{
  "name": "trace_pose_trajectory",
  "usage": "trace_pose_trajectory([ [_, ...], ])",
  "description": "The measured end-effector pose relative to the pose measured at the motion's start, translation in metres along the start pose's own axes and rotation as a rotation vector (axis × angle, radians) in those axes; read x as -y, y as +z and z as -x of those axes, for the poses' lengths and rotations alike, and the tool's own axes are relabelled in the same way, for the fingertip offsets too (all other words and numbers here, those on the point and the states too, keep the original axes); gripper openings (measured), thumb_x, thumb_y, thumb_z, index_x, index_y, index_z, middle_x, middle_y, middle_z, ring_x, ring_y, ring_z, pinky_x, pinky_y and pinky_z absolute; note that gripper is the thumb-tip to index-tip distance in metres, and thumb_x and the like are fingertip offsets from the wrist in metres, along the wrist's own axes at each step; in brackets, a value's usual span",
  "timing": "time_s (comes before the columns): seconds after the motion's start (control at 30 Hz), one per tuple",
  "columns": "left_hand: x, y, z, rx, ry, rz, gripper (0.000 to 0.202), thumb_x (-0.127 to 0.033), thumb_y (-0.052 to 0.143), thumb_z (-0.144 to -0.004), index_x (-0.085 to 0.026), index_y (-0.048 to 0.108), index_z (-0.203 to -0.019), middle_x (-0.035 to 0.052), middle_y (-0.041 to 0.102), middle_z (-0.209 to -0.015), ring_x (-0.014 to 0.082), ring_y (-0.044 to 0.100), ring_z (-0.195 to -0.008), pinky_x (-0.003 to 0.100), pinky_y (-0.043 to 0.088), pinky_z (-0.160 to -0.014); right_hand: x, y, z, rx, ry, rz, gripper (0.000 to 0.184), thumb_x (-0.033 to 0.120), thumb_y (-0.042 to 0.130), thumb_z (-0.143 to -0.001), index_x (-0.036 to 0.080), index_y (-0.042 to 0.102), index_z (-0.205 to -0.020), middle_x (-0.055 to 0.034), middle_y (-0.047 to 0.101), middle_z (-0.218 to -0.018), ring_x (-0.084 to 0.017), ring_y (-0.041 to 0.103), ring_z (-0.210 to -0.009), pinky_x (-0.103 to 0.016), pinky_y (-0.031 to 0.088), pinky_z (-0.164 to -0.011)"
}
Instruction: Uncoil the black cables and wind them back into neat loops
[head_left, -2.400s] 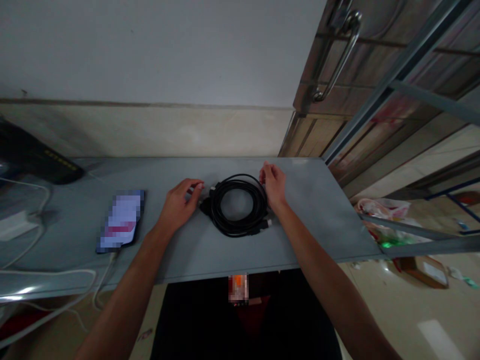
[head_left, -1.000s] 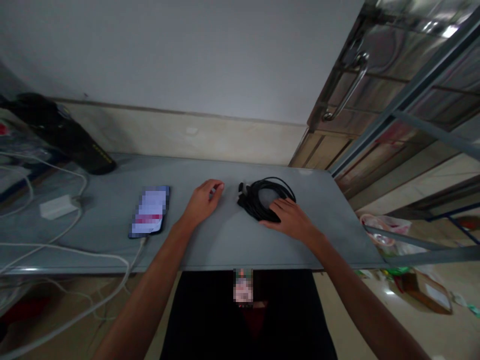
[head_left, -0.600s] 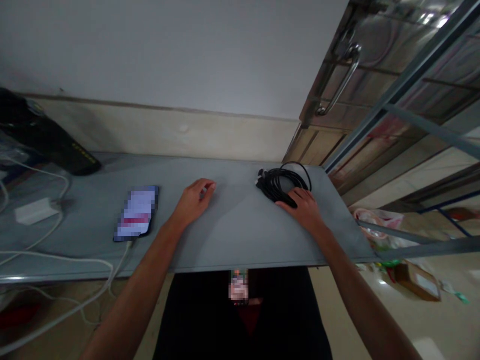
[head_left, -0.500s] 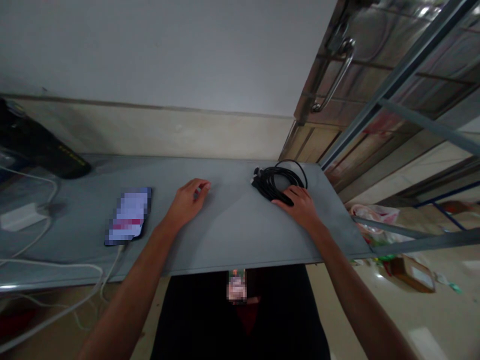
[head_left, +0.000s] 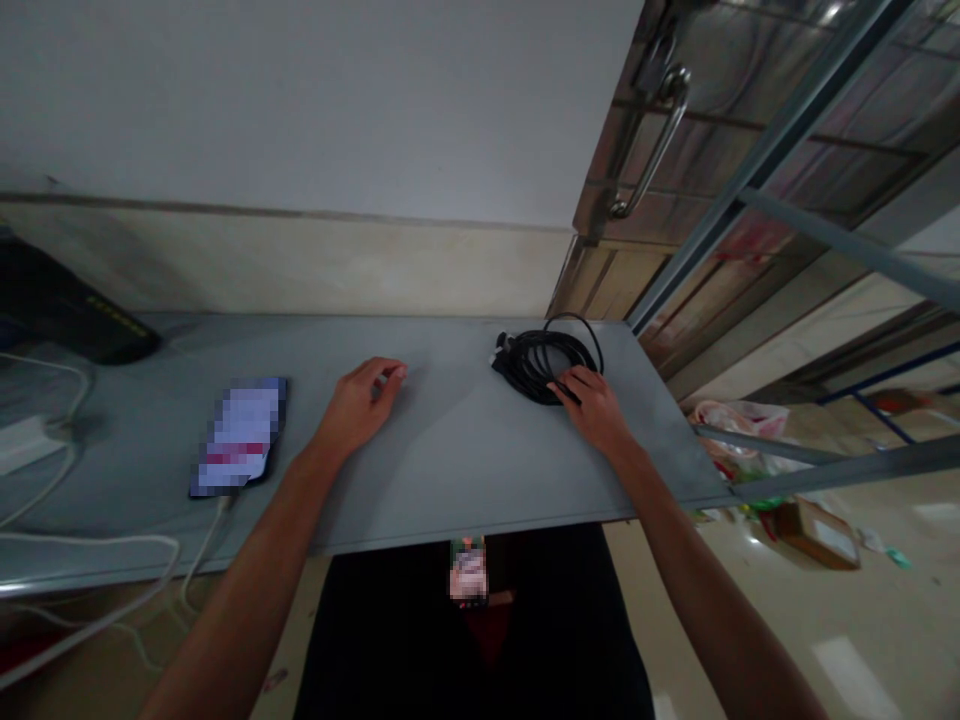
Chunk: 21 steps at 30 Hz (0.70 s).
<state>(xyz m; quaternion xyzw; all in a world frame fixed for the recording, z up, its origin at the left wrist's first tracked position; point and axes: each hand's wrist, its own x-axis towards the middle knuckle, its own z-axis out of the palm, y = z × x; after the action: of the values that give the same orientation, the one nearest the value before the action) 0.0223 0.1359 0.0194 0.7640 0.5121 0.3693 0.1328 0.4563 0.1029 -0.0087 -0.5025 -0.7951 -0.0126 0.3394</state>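
Right hand lies palm down with its fingers stretched forward and slightly apart, the fingertips resting on the near edge of a coiled black cable; nothing is gripped. That coil sits at the far right corner of a flat grey tabletop, close to the wall, with its plugs bunched at its left side and one loop standing a little proud at the back.

Left hand rests on the table's middle, fingers loosely curled and holding nothing, well apart from the coil.

About two and a half seconds earlier the coil lay at the table's centre, between the two hands. A second ago the right palm covered it part-way along the table; since then the coil has travelled to the right corner, and the palm has drawn back until only the fingertips touch it. The left hand has kept its place throughout.

On the table's left part lies a dark rectangular phone, its lit screen blurred and unreadable, with a white charging lead trailing over the front edge. At the table's far left end a black object carries a line of yellow lettering, too small to read.
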Motion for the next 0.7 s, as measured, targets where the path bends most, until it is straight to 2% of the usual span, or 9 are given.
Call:
trace_pose_trajectory([
  [0.1, 0.001, 0.001, 0.001, -0.006, 0.005, 0.011, 0.039, -0.053, 0.054, -0.113, -0.021, 0.076, -0.116, 0.0105, 0.084, -0.112, 0.0242, 0.076, -0.088, 0.035, 0.057, -0.076, 0.004, -0.005, -0.005, -0.071, 0.074, -0.029, 0.051, 0.061, 0.043, -0.120, 0.023, 0.073, -0.103, -0.0154, 0.075, -0.108, -0.031, 0.073, -0.105, -0.047, 0.061, -0.100],
  [0.2, 0.002, 0.002, 0.001, -0.002, 0.016, 0.027, 0.039, -0.053, 0.054, -0.113, -0.020, 0.076, -0.116, 0.0110, 0.084, -0.112, 0.0249, 0.076, -0.093, 0.036, 0.058, -0.078, 0.012, -0.017, -0.015, -0.194, 0.228, -0.065, 0.057, 0.068, 0.035, -0.119, 0.025, 0.067, -0.098, -0.0137, 0.077, -0.102, -0.029, 0.074, -0.100, -0.046, 0.060, -0.097],
  [0.27, 0.002, 0.001, 0.001, -0.004, 0.024, 0.040, 0.040, -0.053, 0.053, -0.114, -0.020, 0.076, -0.115, 0.0113, 0.083, -0.112, 0.0252, 0.077, -0.095, 0.035, 0.057, -0.078, 0.018, -0.029, -0.027, -0.277, 0.328, -0.104, 0.059, 0.070, 0.033, -0.118, 0.025, 0.065, -0.096, -0.0108, 0.077, -0.092, -0.026, 0.074, -0.088, -0.044, 0.061, -0.091],
  [0.33, 0.001, 0.001, 0.002, -0.009, 0.026, 0.047, 0.040, -0.053, 0.053, -0.114, -0.020, 0.076, -0.114, 0.0113, 0.083, -0.111, 0.0252, 0.077, -0.095, 0.035, 0.057, -0.078, 0.025, -0.043, -0.043, -0.383, 0.426, -0.194, 0.059, 0.071, 0.034, -0.118, 0.025, 0.060, -0.091, -0.0046, 0.070, -0.075, -0.022, 0.069, -0.068, -0.038, 0.059, -0.072],
  [0.43, 0.001, 0.001, 0.002, -0.013, 0.015, 0.064, 0.041, -0.054, 0.053, -0.114, -0.020, 0.076, -0.115, 0.0114, 0.083, -0.112, 0.0247, 0.076, -0.092, 0.035, 0.057, -0.077, 0.042, -0.070, -0.075, -0.610, 0.516, -0.405, 0.057, 0.067, 0.039, -0.118, 0.028, 0.050, -0.079, 0.0058, 0.047, -0.057, -0.015, 0.050, -0.041, -0.030, 0.038, -0.042],
  [0.5, 0.001, 0.001, 0.002, -0.015, 0.008, 0.071, 0.041, -0.054, 0.053, -0.114, -0.020, 0.076, -0.116, 0.0116, 0.083, -0.113, 0.0249, 0.076, -0.093, 0.036, 0.058, -0.078, 0.060, -0.092, -0.099, -0.787, 0.451, -0.556, 0.054, 0.057, 0.042, -0.119, 0.029, 0.046, -0.074, 0.0088, 0.038, -0.053, -0.013, 0.040, -0.037, -0.027, 0.028, -0.034],
  [0.57, 0.000, 0.001, 0.002, -0.019, 0.006, 0.069, 0.041, -0.054, 0.053, -0.114, -0.020, 0.076, -0.116, 0.0119, 0.083, -0.113, 0.0256, 0.077, -0.096, 0.037, 0.059, -0.081, 0.085, -0.116, -0.120, -0.945, 0.313, -0.713, 0.048, 0.047, 0.040, -0.120, 0.030, 0.045, -0.076, 0.0113, 0.034, -0.052, -0.011, 0.031, -0.034, -0.025, 0.021, -0.031],
  [0.63, 0.000, 0.001, 0.002, -0.017, 0.008, 0.065, 0.041, -0.054, 0.052, -0.114, -0.021, 0.075, -0.116, 0.0120, 0.083, -0.112, 0.0264, 0.077, -0.098, 0.037, 0.060, -0.083, 0.116, -0.143, -0.137, -1.004, 0.211, -0.797, 0.051, 0.044, 0.034, -0.122, 0.029, 0.044, -0.074, 0.0117, 0.035, -0.054, -0.008, 0.030, -0.034, -0.024, 0.021, -0.032],
  [0.7, -0.002, 0.000, 0.002, -0.010, 0.016, 0.065, 0.042, -0.055, 0.051, -0.114, -0.021, 0.075, -0.116, 0.0121, 0.083, -0.112, 0.0269, 0.077, -0.099, 0.038, 0.061, -0.085, 0.144, -0.169, -0.149, -0.990, 0.129, -0.864, 0.047, 0.035, 0.029, -0.119, 0.029, 0.045, -0.075, 0.0125, 0.037, -0.057, -0.005, 0.035, -0.036, -0.024, 0.023, -0.040],
])
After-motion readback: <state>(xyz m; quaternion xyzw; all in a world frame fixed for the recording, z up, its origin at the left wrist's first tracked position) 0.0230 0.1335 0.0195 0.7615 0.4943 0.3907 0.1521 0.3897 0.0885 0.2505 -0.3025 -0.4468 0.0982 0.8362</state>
